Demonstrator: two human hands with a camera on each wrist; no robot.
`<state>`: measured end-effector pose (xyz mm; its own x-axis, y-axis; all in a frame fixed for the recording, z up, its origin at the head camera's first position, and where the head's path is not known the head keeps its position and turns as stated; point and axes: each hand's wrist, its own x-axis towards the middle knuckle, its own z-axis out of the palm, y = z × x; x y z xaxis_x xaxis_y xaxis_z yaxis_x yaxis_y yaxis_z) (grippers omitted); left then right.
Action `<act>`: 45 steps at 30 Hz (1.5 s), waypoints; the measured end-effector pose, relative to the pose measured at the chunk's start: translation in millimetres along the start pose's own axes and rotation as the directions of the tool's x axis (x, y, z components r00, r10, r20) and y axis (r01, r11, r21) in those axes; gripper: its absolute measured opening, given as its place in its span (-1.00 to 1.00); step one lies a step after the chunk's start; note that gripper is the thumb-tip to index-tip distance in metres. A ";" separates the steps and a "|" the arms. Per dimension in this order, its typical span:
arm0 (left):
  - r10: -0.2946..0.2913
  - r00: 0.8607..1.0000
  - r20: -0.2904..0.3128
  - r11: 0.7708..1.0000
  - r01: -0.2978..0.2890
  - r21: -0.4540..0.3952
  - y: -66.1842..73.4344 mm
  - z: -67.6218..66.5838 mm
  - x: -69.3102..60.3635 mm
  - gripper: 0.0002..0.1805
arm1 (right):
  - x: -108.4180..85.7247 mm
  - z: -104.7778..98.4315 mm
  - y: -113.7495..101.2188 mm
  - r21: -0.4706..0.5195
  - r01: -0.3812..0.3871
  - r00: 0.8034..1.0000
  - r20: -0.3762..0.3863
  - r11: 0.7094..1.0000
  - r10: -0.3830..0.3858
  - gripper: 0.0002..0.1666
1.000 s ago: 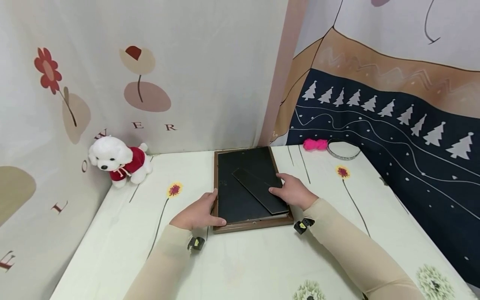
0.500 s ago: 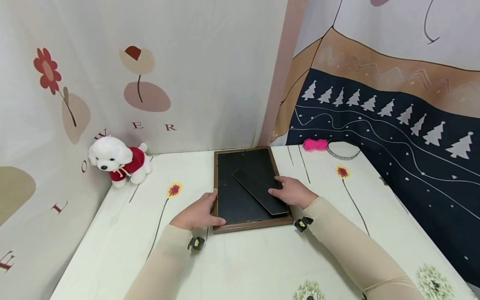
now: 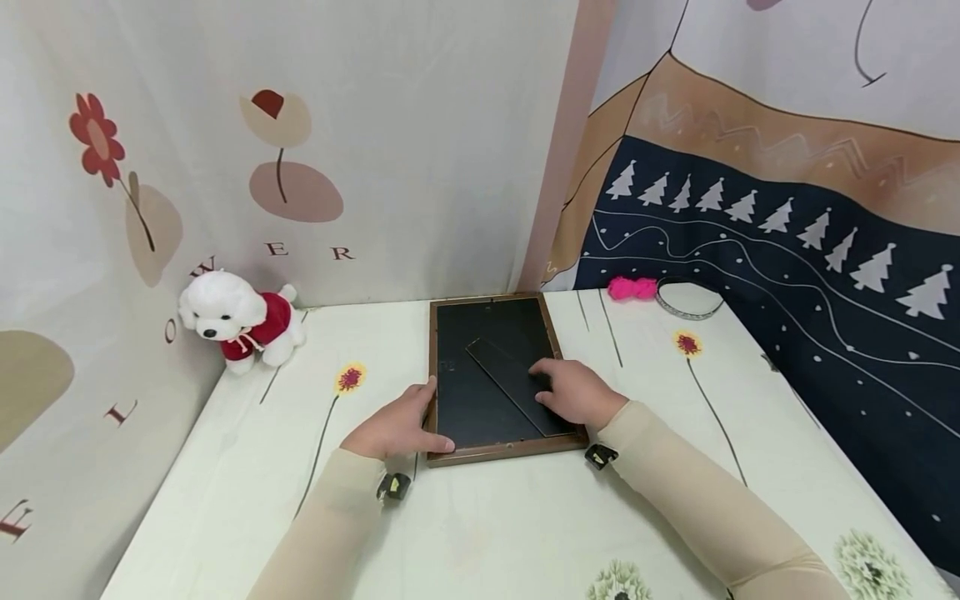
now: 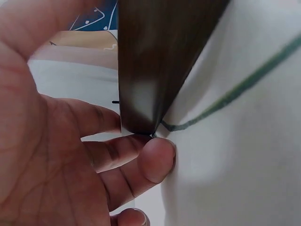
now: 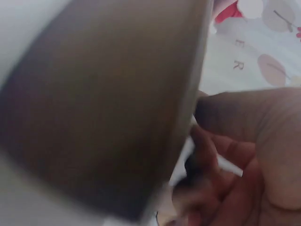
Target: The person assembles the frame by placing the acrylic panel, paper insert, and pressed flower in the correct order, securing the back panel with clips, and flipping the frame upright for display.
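A picture frame (image 3: 487, 455) with a brown border lies face down, its black back panel (image 3: 468, 417) upward. A black stand leg (image 3: 510, 383) lies slantwise and flat against the panel. My left hand (image 3: 393, 427) grips the frame's lower left side, thumb on the near border. In the left wrist view, the fingers (image 4: 120, 150) curl about the frame's dark corner (image 4: 146, 94). My right hand (image 3: 577, 392) rests over the panel's right part beside the leg, fingers loosely bent. The right wrist view shows the frame's side (image 5: 108, 108) blurred, with the thumb (image 5: 225, 113) near its edge.
A white plush dog (image 3: 243, 321) in a red top sits at the back left. A headband (image 3: 690, 302) with a pink bow (image 3: 632, 288) lies at the back right. Printed cloths hang behind the white flowered tablecloth (image 3: 480, 533).
The stand leg, raised at its lower end before, now lies flat, and the back panel sits flush. My right hand has shifted slightly left over the panel. The left hand stays put.
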<state>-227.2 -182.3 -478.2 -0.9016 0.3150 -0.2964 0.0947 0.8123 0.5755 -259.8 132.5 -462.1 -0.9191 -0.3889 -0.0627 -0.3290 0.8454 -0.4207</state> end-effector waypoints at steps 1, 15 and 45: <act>0.003 1.000 0.004 1.000 -0.003 -0.002 -0.1 -0.4 -0.1 0.37 | -0.2 0.8 -1.5 0.010 0.030 0.999 0.015 1.000 -0.030 -0.54; 0.006 0.999 0.034 0.997 -0.003 -0.076 -5.5 -4.2 -0.6 0.36 | -3.9 -0.7 -8.4 0.089 0.112 0.961 0.244 0.990 -0.131 -0.34; 0.005 1.000 0.024 0.999 -0.004 -0.038 -2.0 -2.0 1.3 0.36 | 2.9 3.5 -30.6 0.014 -0.075 0.969 0.239 0.997 0.069 -0.56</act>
<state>-229.4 -184.5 -478.2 -0.8906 0.3311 -0.3117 0.0823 0.7915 0.6057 -251.6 104.2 -452.6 -0.8614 -0.4055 -0.3060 -0.2561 0.8669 -0.4278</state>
